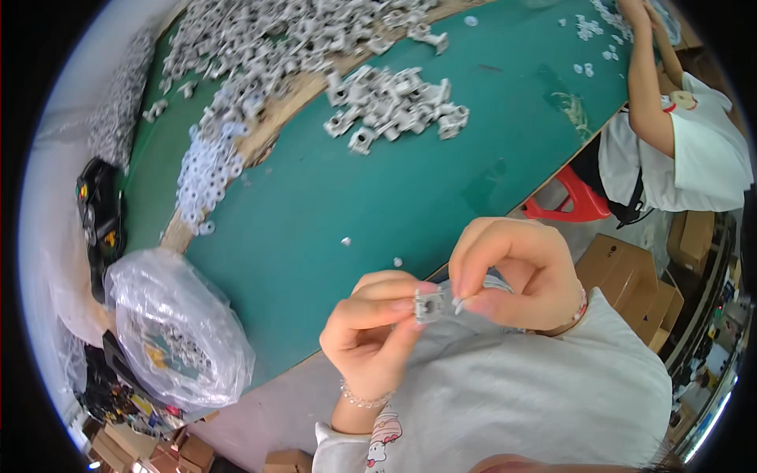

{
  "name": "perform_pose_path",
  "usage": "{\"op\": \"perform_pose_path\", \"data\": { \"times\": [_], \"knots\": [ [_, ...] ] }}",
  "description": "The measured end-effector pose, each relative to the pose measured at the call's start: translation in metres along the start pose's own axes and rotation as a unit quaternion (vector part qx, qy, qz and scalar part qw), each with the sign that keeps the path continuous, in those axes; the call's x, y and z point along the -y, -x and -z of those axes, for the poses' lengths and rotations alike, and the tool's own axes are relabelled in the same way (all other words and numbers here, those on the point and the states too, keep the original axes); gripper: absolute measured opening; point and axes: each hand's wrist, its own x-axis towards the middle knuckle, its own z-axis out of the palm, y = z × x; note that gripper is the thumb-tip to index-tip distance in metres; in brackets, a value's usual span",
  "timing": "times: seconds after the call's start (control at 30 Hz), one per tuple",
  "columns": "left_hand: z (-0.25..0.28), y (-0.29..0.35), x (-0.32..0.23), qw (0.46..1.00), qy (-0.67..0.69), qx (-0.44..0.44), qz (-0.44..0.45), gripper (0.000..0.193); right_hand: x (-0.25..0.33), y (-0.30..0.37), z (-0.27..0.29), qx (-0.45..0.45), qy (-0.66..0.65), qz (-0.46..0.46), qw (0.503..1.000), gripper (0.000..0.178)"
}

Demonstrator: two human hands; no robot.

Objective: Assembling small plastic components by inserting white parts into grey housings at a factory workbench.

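Note:
Over the near edge of the green table, my left hand (374, 327) pinches a small light grey plastic housing (428, 306) between thumb and fingers. Just right of it, my right hand (520, 276) holds a tiny white plastic piece (458, 305) between thumb and forefinger. A small gap separates the piece from the housing. Farther off on the table lies a small heap of similar grey housings (394, 106). To the left sits a pile of pale, ring-like white pieces (206, 169).
A large mound of grey parts (300, 39) covers the far table (292, 209). A clear plastic bag (177, 327) with parts stands at the left, near a black-and-yellow tool (102, 213). At far right a person (694, 134) works by a red stool (572, 197). Cardboard boxes (619, 272) stand below.

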Motion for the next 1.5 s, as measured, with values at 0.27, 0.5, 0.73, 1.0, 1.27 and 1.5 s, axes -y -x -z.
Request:
{"op": "perform_pose_path", "data": {
  "times": [0.27, 0.5, 0.73, 1.0, 1.27, 1.5],
  "knots": [
    [0.015, 0.007, -0.006, 0.981, -0.127, 0.034, -0.141, 0.022, -0.006, -0.011, -0.027, 0.043, 0.067, 0.004, 0.997, 0.009],
    [0.021, 0.010, -0.001, 0.931, -0.217, 0.025, -0.293, 0.021, -0.016, -0.006, -0.045, 0.027, 0.010, -0.008, 1.000, 0.012],
    [0.027, 0.011, 0.004, 0.931, -0.212, 0.003, -0.298, 0.020, -0.020, -0.009, -0.054, 0.008, 0.080, 0.031, 0.996, 0.015],
    [0.029, 0.011, 0.005, 0.953, -0.155, 0.005, -0.262, 0.024, -0.031, -0.011, -0.057, -0.005, 0.009, 0.071, 0.997, 0.019],
    [0.032, 0.013, 0.010, 0.956, -0.149, -0.003, -0.251, 0.025, -0.031, -0.022, -0.053, 0.066, -0.288, -0.205, 0.933, 0.027],
    [0.034, 0.016, 0.014, 0.976, -0.134, -0.021, -0.171, 0.021, -0.034, -0.018, -0.058, 0.001, -0.190, -0.212, 0.959, 0.035]
  ]
}}
